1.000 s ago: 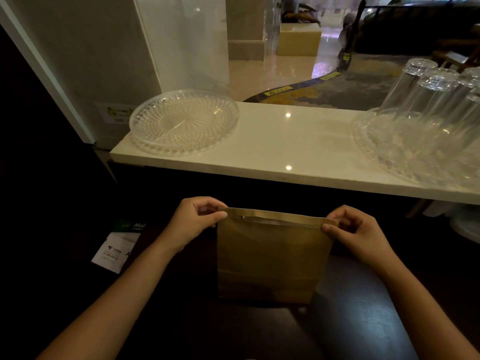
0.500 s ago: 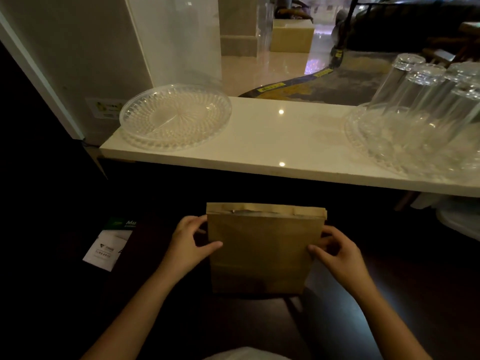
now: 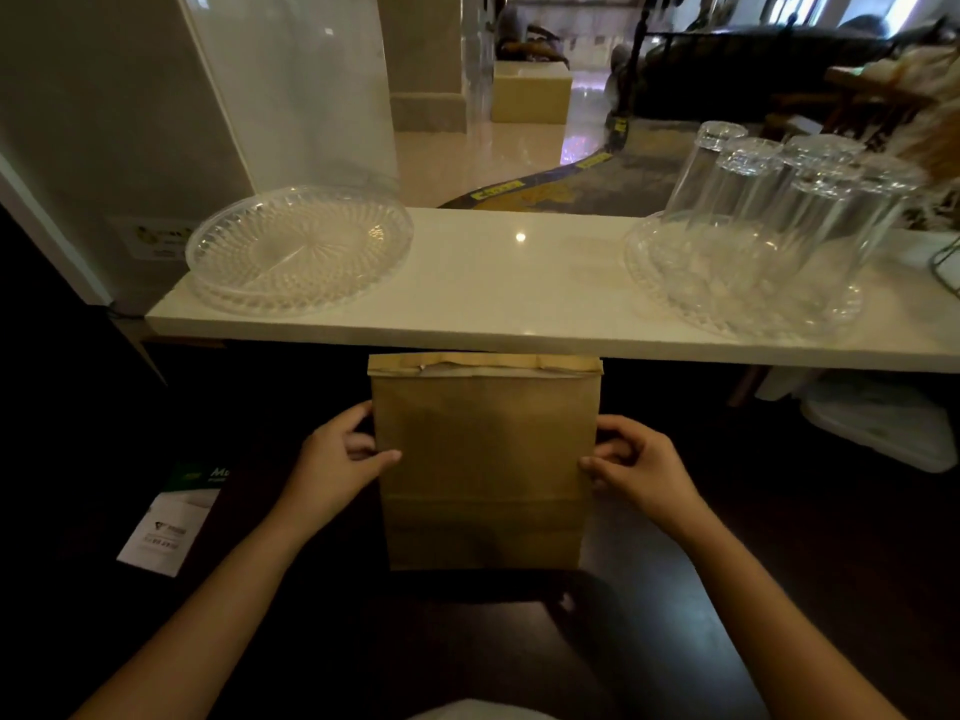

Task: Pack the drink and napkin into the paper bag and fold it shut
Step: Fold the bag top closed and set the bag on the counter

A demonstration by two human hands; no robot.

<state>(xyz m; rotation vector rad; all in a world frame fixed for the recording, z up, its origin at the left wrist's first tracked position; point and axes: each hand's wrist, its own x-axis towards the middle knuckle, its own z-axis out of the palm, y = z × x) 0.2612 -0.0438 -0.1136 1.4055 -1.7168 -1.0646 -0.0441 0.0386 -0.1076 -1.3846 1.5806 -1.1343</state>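
A brown paper bag (image 3: 483, 459) stands upright on the dark table in front of me, its top edge folded over into a flat band. My left hand (image 3: 337, 459) grips the bag's left side at mid height, thumb on the front face. My right hand (image 3: 631, 467) grips the right side at the same height. The drink and the napkin are not visible; what is in the bag is hidden.
A white counter (image 3: 519, 283) runs across just behind the bag. An empty clear plate (image 3: 298, 249) sits at its left, and a clear tray with several upturned glasses (image 3: 769, 215) at its right. A white and green leaflet (image 3: 174, 517) lies on the dark table to the left.
Both hands let go of the folded top edge and slid down to the bag's sides at mid height. The bag's top stays folded.
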